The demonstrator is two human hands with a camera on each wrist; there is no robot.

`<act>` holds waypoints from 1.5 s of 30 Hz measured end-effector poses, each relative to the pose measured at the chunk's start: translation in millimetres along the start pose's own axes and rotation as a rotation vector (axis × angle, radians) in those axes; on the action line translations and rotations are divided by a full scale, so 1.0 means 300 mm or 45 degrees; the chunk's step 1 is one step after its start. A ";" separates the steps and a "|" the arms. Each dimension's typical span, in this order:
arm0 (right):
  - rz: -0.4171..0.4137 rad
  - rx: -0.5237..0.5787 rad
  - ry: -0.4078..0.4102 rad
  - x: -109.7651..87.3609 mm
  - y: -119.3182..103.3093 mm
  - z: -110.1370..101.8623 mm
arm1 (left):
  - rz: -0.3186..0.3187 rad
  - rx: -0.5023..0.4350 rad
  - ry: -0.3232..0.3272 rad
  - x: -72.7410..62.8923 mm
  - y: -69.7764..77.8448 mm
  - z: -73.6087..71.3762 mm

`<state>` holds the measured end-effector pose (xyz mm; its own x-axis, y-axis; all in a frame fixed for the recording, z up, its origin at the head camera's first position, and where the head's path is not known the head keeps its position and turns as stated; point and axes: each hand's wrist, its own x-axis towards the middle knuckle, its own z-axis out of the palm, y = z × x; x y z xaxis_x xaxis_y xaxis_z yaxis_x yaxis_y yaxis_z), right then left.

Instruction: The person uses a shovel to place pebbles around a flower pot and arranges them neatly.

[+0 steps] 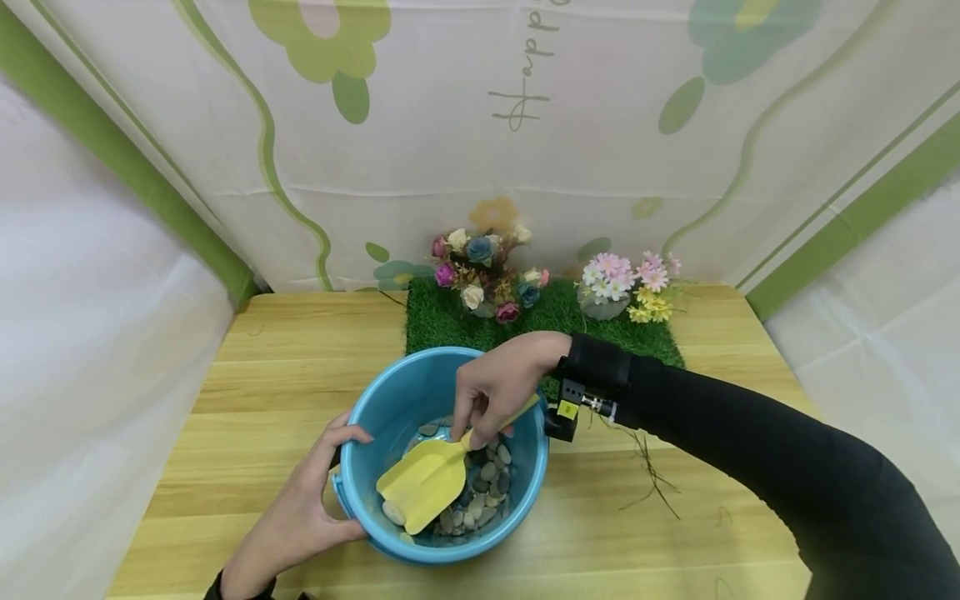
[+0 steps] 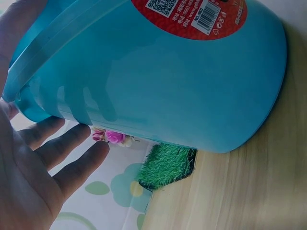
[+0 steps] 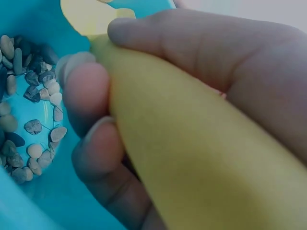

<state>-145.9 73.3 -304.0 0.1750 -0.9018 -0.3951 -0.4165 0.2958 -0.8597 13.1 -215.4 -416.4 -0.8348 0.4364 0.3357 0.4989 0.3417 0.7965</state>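
Note:
A blue bucket (image 1: pixel 525 500) stands on the wooden table, with grey and white pebbles (image 1: pixel 480 500) over its bottom. Reaching inside it, my right hand (image 1: pixel 498 383) grips the handle of a yellow toy shovel (image 1: pixel 426 483). The shovel's blade lies over the pebbles toward the bucket's left wall. In the right wrist view, fingers and thumb wrap the yellow handle (image 3: pixel 192 139). My left hand (image 1: pixel 311 492) holds the bucket's left rim, fingertips over the edge and thumb low on the outside. The left wrist view shows its other fingers (image 2: pixel 76 167) spread beside the bucket wall.
Behind the bucket lies a green artificial-grass mat (image 1: pixel 555 321) bearing rose-like flowers (image 1: pixel 487 271) and a pot of pink, white and yellow flowers (image 1: pixel 622 287). Thin dark strands (image 1: pixel 652 475) lie on the table (image 1: pixel 285 358) at right. A patterned curtain (image 1: pixel 450 150) hangs behind.

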 end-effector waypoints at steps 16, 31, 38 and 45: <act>-0.143 -0.114 0.036 0.021 0.009 0.015 | -0.017 0.018 -0.004 0.002 -0.003 0.001; -0.113 -0.098 0.023 0.029 0.009 0.012 | -0.027 0.007 -0.025 0.006 -0.002 -0.005; -0.137 -0.024 -0.019 0.015 0.015 0.001 | -0.032 0.003 -0.023 0.002 -0.006 -0.002; -0.096 0.029 -0.021 0.003 0.013 -0.005 | 0.004 0.011 -0.006 0.002 -0.009 0.001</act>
<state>-148.7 73.3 -307.2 0.2197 -0.9165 -0.3344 -0.3815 0.2348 -0.8941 11.3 -215.8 -418.5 -0.8320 0.4413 0.3362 0.5037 0.3470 0.7911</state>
